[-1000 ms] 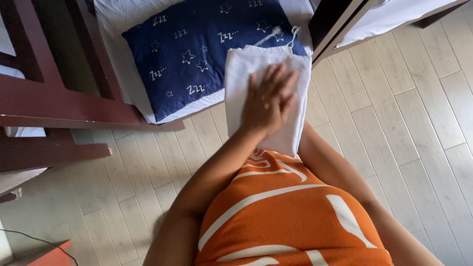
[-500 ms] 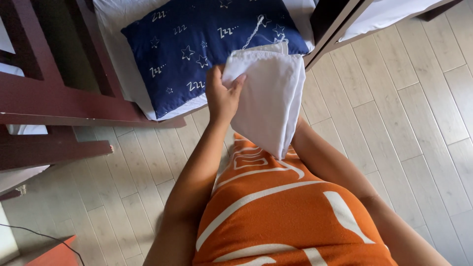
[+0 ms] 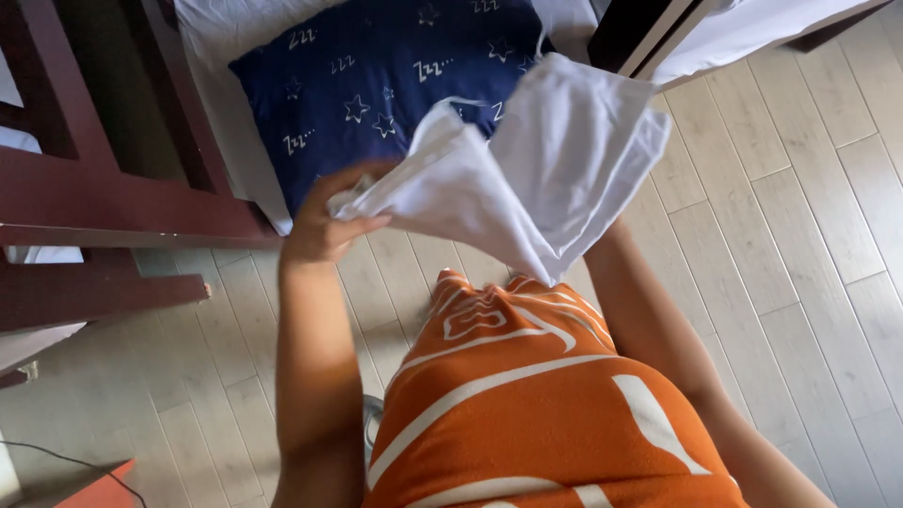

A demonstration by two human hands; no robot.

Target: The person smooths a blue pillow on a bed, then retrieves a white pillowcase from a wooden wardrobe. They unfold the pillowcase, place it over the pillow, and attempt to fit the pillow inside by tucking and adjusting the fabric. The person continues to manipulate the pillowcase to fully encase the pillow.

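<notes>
Here, a white cloth (image 3: 546, 179) hangs in the air above the wooden floor (image 3: 800, 235), just off the bed's near edge where a dark blue pillow (image 3: 395, 94) lies. The left hand (image 3: 324, 221) pinches one corner of the cloth; the right hand is hidden behind the folds, so its grip cannot be told. The cloth looks light, soft and limp, best held by its corners or hem.

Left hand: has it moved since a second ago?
Yes. The left hand has shifted left, off the middle of the white cloth to its left edge, by the blue pillow's lower corner.
</notes>
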